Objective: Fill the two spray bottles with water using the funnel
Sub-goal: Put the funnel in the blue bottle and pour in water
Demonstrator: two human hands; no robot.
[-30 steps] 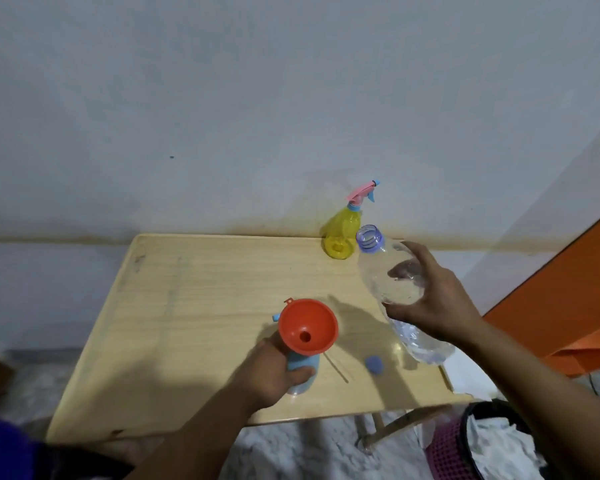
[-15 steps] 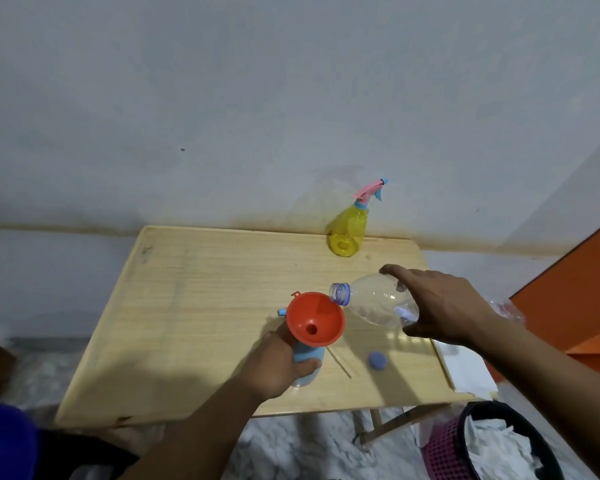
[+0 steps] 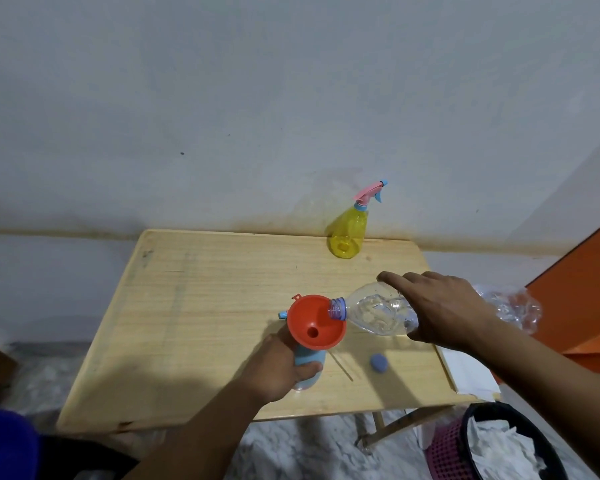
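The pour into the first spray bottle is in hand. The left hand wraps its fingers round the blue spray bottle on the wooden table, with the smooth orange funnel seated in its neck. The right hand clasps the crinkled clear water bottle, tipped with its mouth over the funnel's rim; whether water is flowing is hard to tell. Next comes a steady tilt. The yellow spray bottle waits by the wall.

Wooden table bears a yellow spray bottle; a blue cap; a thin stick.
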